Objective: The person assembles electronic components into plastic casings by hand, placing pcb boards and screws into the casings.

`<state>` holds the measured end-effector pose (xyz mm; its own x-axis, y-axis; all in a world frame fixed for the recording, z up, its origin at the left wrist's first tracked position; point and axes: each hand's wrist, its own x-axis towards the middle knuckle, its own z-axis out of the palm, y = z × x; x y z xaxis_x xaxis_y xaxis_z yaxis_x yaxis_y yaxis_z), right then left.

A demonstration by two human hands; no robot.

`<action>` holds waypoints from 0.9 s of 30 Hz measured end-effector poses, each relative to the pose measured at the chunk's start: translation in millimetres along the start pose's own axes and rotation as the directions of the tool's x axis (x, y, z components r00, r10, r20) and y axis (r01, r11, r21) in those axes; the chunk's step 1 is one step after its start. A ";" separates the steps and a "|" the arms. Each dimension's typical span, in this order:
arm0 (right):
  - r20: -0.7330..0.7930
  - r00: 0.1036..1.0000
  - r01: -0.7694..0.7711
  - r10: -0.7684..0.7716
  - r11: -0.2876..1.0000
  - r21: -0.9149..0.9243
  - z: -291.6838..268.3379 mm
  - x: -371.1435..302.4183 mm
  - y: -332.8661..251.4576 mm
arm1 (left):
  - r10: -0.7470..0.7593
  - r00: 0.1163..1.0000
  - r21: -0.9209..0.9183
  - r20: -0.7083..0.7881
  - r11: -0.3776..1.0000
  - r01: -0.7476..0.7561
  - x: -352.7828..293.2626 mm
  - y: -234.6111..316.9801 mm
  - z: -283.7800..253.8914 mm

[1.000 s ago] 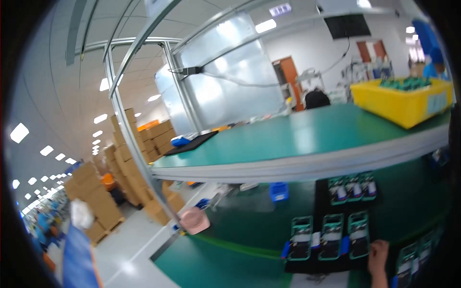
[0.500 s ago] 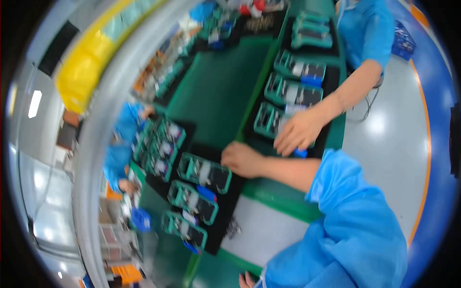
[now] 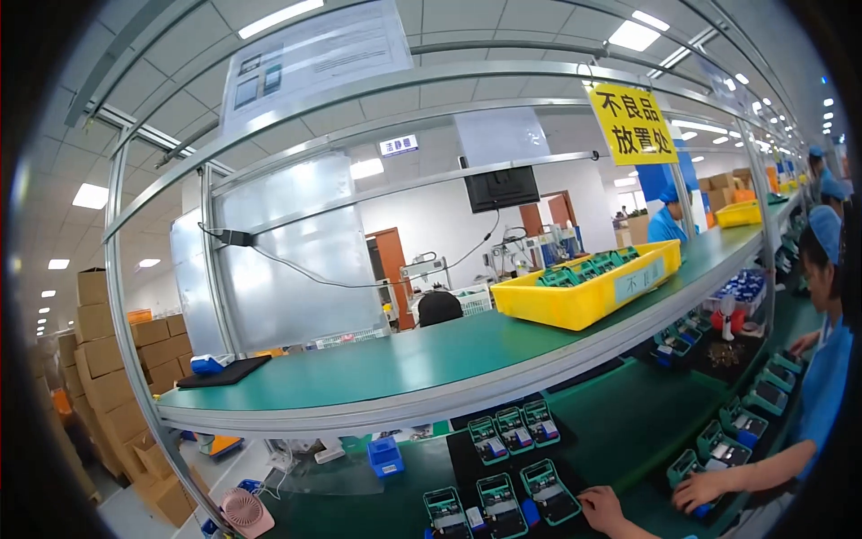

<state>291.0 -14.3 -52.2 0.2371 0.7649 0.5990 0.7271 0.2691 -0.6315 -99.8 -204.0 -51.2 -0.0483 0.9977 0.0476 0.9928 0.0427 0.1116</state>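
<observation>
My right hand (image 3: 602, 511) comes in at the lower edge, right of the middle, with its fingers bent and drawn together. Its fingertips are beside the right edge of a green device housing (image 3: 549, 492); whether they touch it, or hold something, I cannot make out. That housing has dark and silvery parts inside. Two similar housings, one in the middle (image 3: 501, 508) and one at the left (image 3: 447, 515), lie in the same row, with blue pieces between them. Behind them, three more housings (image 3: 514, 431) stand in a row on a black mat (image 3: 467, 473). My left hand is out of view.
At the right, a co-worker's hand (image 3: 699, 491) rests on another green housing (image 3: 723, 446) in a line of several. A raised green shelf (image 3: 359, 373) crosses above the bench, carrying a yellow bin (image 3: 575, 301) of housings. A blue box (image 3: 385, 456) and pink fan (image 3: 244, 510) are at left.
The view has swung up and levelled, so the shelf and ceiling now show. My right hand remains beside the same housing. My left hand, at the lower edge before, has left the view.
</observation>
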 end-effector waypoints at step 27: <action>-0.013 0.963 -0.270 0.269 0.963 -0.023 -25.2 -23.6 -14.2 | -0.098 0.956 -0.895 -0.276 0.388 -0.218 127.7 35.4 -13.5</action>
<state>291.3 -51.0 -45.0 0.4322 0.8017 0.4129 0.6510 0.0394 -0.7581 -72.3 -75.8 -27.7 -0.1731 0.9354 0.3082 0.2977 -0.2485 0.9217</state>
